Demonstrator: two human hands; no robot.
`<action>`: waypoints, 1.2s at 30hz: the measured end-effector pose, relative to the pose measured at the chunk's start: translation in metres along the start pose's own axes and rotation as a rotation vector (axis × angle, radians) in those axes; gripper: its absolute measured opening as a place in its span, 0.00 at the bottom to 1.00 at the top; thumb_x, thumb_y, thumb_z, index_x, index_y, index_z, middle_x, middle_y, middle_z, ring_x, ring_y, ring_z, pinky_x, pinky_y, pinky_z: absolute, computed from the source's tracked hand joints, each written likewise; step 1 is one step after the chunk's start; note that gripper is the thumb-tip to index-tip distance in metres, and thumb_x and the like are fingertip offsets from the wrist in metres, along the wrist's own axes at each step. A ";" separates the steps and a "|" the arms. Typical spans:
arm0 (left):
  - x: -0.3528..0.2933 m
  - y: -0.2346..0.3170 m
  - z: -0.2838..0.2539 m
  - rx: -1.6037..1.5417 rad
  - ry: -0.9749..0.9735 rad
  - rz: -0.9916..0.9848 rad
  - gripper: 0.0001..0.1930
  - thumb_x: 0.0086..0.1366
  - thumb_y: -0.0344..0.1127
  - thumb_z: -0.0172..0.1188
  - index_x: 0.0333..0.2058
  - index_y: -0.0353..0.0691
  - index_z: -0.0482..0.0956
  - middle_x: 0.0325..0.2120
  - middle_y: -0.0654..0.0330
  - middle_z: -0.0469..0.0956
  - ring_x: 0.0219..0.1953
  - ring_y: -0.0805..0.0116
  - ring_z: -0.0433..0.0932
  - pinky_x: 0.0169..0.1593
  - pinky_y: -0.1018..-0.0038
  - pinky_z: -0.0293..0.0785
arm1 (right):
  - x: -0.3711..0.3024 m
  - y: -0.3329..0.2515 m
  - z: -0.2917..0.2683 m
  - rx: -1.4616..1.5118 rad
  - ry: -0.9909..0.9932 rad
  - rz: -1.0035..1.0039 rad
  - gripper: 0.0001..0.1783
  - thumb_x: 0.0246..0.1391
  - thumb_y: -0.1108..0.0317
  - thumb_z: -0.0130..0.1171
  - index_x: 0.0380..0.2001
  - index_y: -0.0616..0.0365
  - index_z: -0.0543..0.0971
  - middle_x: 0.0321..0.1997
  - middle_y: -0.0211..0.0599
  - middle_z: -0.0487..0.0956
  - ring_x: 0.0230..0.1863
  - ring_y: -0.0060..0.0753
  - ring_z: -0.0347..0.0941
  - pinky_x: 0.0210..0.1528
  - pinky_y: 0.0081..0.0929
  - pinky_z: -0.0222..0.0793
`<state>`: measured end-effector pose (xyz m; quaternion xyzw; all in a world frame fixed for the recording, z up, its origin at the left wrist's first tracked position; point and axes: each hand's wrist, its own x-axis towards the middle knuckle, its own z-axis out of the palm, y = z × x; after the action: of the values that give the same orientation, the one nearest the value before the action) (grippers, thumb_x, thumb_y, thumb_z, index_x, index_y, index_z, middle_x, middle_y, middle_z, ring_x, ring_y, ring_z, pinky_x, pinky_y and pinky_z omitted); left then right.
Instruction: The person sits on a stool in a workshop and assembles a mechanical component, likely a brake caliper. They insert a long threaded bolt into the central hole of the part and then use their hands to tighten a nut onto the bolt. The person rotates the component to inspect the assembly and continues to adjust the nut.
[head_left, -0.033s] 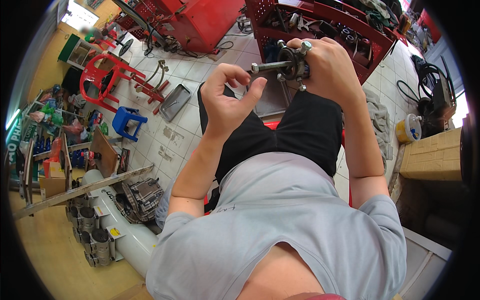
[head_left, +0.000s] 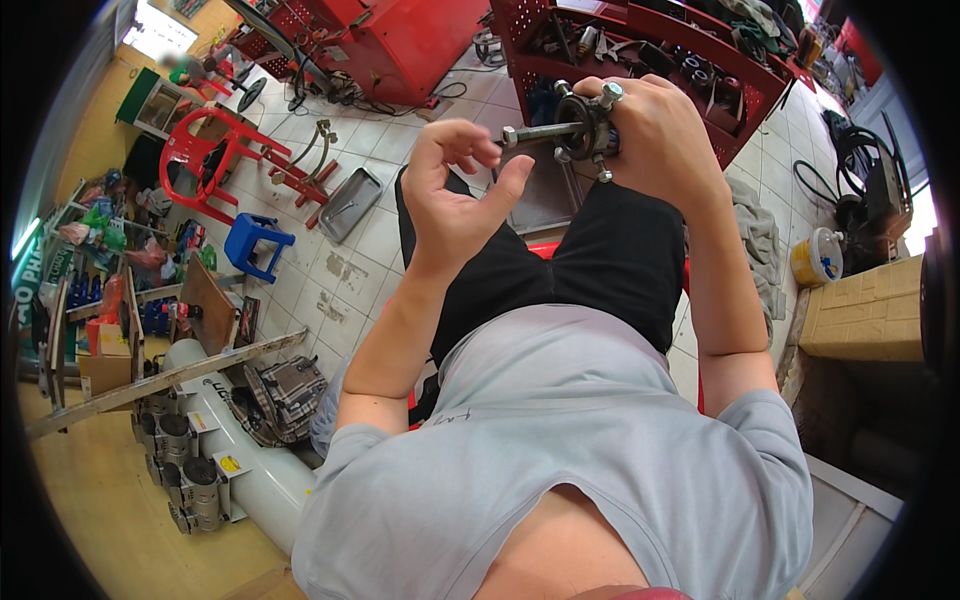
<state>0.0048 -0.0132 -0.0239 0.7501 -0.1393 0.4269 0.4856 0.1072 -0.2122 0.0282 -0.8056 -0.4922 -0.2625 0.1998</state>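
My right hand (head_left: 665, 140) is closed around a dark round metal part (head_left: 585, 125) with studs and a nut on it. A silver threaded shaft (head_left: 540, 132) sticks out of the part to the left. My left hand (head_left: 455, 195) is raised just left of the shaft's end. Its fingers are curled and its thumb points up toward the shaft tip, and I see nothing in it. Both hands are above my lap, over black trousers (head_left: 600, 265). I am seated and wear a grey shirt.
A red tool rack (head_left: 700, 50) full of parts stands ahead, with a red cabinet (head_left: 410, 40) beside it. On the tiled floor to the left are a metal tray (head_left: 350, 205), a blue stool (head_left: 257, 245) and a red chair (head_left: 205, 160). On the right are a yellow bucket (head_left: 815, 258) and a cardboard box (head_left: 865, 312).
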 end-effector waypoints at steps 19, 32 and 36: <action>0.005 0.003 -0.011 0.092 -0.073 -0.022 0.09 0.56 0.32 0.69 0.32 0.35 0.81 0.26 0.64 0.79 0.29 0.81 0.71 0.32 0.83 0.63 | -0.001 -0.005 0.009 0.001 -0.057 -0.025 0.27 0.27 0.75 0.65 0.39 0.54 0.77 0.29 0.36 0.79 0.35 0.42 0.76 0.39 0.35 0.67; 0.006 0.006 -0.002 -0.009 0.016 0.059 0.15 0.52 0.27 0.71 0.39 0.31 0.80 0.32 0.59 0.80 0.32 0.76 0.74 0.36 0.81 0.67 | -0.002 -0.001 0.009 -0.005 -0.054 -0.006 0.28 0.27 0.73 0.67 0.40 0.54 0.76 0.28 0.36 0.78 0.35 0.43 0.76 0.40 0.35 0.67; 0.013 0.012 -0.006 0.053 -0.092 0.180 0.17 0.51 0.24 0.70 0.41 0.32 0.80 0.33 0.58 0.80 0.33 0.75 0.75 0.35 0.81 0.67 | -0.001 0.000 0.008 0.014 -0.056 -0.002 0.27 0.28 0.73 0.67 0.40 0.53 0.76 0.28 0.37 0.78 0.34 0.43 0.76 0.40 0.35 0.67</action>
<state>0.0022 -0.0118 -0.0055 0.7660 -0.2168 0.4374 0.4183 0.1081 -0.2083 0.0209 -0.8107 -0.5002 -0.2367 0.1912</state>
